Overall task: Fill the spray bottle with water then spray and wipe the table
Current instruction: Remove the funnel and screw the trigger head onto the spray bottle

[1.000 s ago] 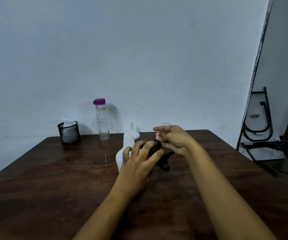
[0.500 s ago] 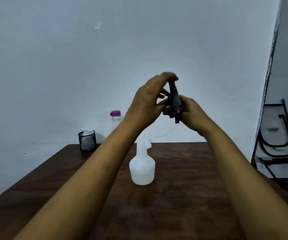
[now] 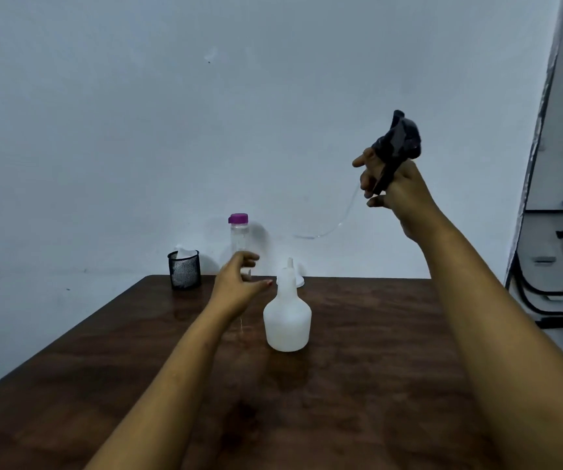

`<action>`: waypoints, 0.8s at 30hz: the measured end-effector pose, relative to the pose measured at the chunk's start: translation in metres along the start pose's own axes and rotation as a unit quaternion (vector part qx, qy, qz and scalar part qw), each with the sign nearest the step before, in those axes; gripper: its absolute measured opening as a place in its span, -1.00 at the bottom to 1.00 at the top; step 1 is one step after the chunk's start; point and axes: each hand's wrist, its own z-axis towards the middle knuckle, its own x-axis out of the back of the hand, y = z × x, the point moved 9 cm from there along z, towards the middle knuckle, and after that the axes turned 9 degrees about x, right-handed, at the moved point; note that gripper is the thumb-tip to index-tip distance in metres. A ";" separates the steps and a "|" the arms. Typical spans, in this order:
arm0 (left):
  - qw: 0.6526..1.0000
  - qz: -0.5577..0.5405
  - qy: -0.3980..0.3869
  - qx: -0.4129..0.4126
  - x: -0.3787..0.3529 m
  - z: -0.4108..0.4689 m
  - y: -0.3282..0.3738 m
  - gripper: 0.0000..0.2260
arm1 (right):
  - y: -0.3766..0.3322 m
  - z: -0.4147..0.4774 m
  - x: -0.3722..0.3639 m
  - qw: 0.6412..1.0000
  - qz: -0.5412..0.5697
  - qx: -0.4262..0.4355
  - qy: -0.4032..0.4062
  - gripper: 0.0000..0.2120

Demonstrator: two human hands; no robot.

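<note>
Spray head off, white bottle (image 3: 287,320) uncapped mid-desk (image 3: 375,334).
Right hand (image 3: 393,188) grip clenched round black spray head (image 3: 398,140), raised; left hand (image 3: 239,283) grip released near water bottle (image 3: 238,235), purple cap. Lettering illegible.

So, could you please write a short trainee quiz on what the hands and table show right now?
1. True or false: the black trigger sprayer head is screwed onto the white spray bottle.
2. Which hand holds the sprayer head: A left hand, B right hand?
3. Fill in: the clear water bottle has a ___ cap.

Key: 1 false; 2 B; 3 purple.
</note>
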 end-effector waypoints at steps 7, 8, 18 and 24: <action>0.997 -0.062 -0.019 0.040 -0.012 0.004 -0.015 -0.73 | -0.018 -0.001 -0.021 0.993 0.012 0.025 -0.114 -0.82; 0.997 -0.064 -0.026 0.028 -0.014 0.008 -0.006 -0.75 | -0.019 -0.003 -0.026 0.990 0.013 0.028 -0.136 -0.83; 0.963 0.093 -0.252 -0.005 -0.066 0.023 0.086 -0.61 | -0.019 -0.004 -0.070 0.968 -0.013 0.046 -0.245 -0.94; 0.967 0.129 -0.221 -0.018 -0.066 0.044 0.089 -0.87 | -0.021 -0.003 -0.075 0.969 0.028 0.066 -0.238 -0.98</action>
